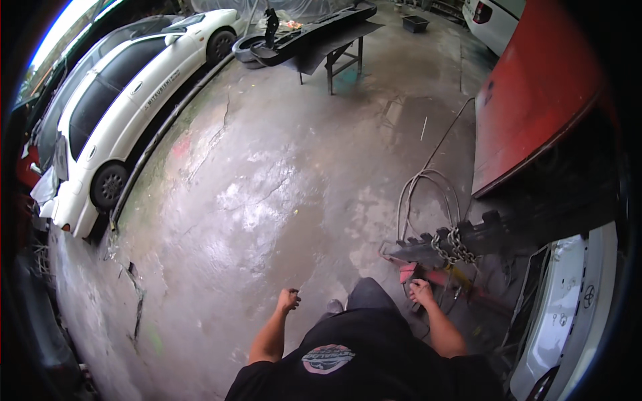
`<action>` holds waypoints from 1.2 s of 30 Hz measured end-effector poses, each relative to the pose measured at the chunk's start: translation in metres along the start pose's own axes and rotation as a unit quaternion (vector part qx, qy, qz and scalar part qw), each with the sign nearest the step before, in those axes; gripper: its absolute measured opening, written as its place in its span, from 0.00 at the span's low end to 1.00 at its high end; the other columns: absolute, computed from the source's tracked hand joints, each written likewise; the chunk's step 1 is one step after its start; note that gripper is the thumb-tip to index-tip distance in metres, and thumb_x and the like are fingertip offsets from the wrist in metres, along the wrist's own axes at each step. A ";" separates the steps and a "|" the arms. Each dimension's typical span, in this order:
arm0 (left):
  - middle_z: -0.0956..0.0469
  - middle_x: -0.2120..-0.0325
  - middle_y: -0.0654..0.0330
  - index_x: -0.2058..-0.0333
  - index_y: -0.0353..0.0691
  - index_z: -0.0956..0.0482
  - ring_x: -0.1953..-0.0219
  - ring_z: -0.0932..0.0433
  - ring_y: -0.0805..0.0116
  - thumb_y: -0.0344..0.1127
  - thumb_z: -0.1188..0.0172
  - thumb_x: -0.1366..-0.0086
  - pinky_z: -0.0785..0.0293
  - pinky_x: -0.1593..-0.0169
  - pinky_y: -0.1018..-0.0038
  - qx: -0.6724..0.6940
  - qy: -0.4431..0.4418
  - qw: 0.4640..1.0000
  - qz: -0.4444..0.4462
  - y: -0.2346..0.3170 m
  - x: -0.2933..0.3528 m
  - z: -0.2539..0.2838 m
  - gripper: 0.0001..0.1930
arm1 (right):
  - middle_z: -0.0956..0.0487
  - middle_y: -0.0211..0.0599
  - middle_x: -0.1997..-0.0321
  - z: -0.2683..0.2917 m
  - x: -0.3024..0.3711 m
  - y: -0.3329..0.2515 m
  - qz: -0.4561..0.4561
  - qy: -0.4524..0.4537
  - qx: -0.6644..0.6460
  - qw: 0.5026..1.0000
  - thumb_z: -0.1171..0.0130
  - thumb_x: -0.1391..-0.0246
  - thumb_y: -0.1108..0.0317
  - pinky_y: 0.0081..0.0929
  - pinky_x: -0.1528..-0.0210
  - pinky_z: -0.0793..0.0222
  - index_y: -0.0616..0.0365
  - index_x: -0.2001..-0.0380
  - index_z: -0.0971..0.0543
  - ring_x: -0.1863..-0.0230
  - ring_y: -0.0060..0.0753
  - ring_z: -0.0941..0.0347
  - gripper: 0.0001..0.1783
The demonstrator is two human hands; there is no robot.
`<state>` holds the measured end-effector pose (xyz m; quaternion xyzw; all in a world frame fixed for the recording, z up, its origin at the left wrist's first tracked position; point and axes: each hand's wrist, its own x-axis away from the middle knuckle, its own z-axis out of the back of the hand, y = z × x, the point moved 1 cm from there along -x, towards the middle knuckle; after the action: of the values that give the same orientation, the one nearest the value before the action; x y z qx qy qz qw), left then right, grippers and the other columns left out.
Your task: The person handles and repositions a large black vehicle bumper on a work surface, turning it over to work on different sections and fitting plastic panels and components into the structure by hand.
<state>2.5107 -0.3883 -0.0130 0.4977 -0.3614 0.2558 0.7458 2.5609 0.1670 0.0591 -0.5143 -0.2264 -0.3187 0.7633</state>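
My left hand (pixel 289 300) hangs out in front over the bare concrete, its fingers curled in. Whether anything small is inside them I cannot make out. To the right, my right hand (pixel 421 294) hangs with loosely bent fingers and no object visible in it. Below it in the picture's depth lies a red metal part (pixel 409 272), which it overlaps; contact does not show. A dark toothed steel beam (pixel 428 248) runs off to the right just beyond, with a chain (pixel 455 248) draped over it. My knee and one shoe show between the hands.
A looped hose or cable (pixel 431 175) lies beside the large red panel (pixel 535 93). White cars (pixel 137 100) stand along the left behind a long pipe (pixel 160 134). Ahead, a dark bumper (pixel 314 33) rests on a metal stand. A white vehicle panel (pixel 565 314) leans at the right.
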 end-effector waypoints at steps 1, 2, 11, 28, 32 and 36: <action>0.15 0.68 0.50 0.45 0.36 0.23 0.76 0.18 0.63 0.35 0.50 0.28 0.22 0.76 0.68 0.022 -0.010 0.999 0.025 0.001 0.000 0.002 0.18 | 0.19 0.39 0.69 -0.004 -0.005 -0.002 -0.017 -0.001 0.009 1.000 0.41 0.38 0.63 0.25 0.78 0.25 0.60 0.40 0.26 0.78 0.27 0.22 0.25; 0.15 0.68 0.50 0.45 0.36 0.23 0.76 0.18 0.63 0.36 0.49 0.28 0.21 0.76 0.68 0.047 -0.015 0.997 0.052 0.000 -0.004 0.008 0.18 | 0.19 0.39 0.69 -0.012 -0.014 -0.008 -0.021 -0.002 0.010 1.000 0.41 0.38 0.63 0.25 0.78 0.25 0.60 0.40 0.26 0.78 0.27 0.22 0.25; 0.16 0.63 0.48 0.41 0.33 0.28 0.71 0.17 0.59 0.37 0.49 0.27 0.18 0.69 0.64 0.105 0.025 0.989 0.103 0.088 -0.076 0.091 0.21 | 0.15 0.50 0.59 -0.074 -0.222 -0.078 0.223 -0.063 0.330 0.915 0.40 0.45 0.70 0.39 0.55 0.22 0.55 0.51 0.17 0.59 0.45 0.17 0.18; 0.17 0.65 0.52 0.45 0.31 0.23 0.72 0.18 0.62 0.35 0.49 0.29 0.20 0.72 0.66 0.156 0.051 0.980 0.113 0.298 -0.218 0.249 0.18 | 0.17 0.36 0.70 -0.150 -0.511 -0.621 0.164 -0.087 0.059 0.981 0.41 0.43 0.72 0.27 0.73 0.23 0.63 0.45 0.23 0.74 0.25 0.21 0.21; 0.18 0.66 0.55 0.49 0.32 0.21 0.74 0.20 0.63 0.35 0.48 0.29 0.21 0.72 0.66 0.029 0.081 0.991 0.101 0.340 -0.316 0.338 0.16 | 0.17 0.37 0.70 -0.199 -0.535 -0.591 0.030 -0.079 0.101 0.991 0.38 0.45 0.72 0.29 0.74 0.23 0.62 0.45 0.23 0.75 0.27 0.21 0.23; 0.17 0.64 0.48 0.44 0.33 0.27 0.71 0.17 0.56 0.36 0.51 0.27 0.20 0.71 0.61 0.174 0.063 0.977 0.102 0.412 -0.436 0.462 0.18 | 0.17 0.38 0.72 -0.218 -0.532 -0.590 -0.144 -0.052 0.081 0.985 0.34 0.46 0.71 0.29 0.79 0.26 0.61 0.45 0.23 0.79 0.28 0.23 0.24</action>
<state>1.8083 -0.6718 -0.0171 0.5629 -0.3126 0.4205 0.6392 1.7705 -0.0588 -0.0014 -0.4285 -0.3625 -0.3783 0.7361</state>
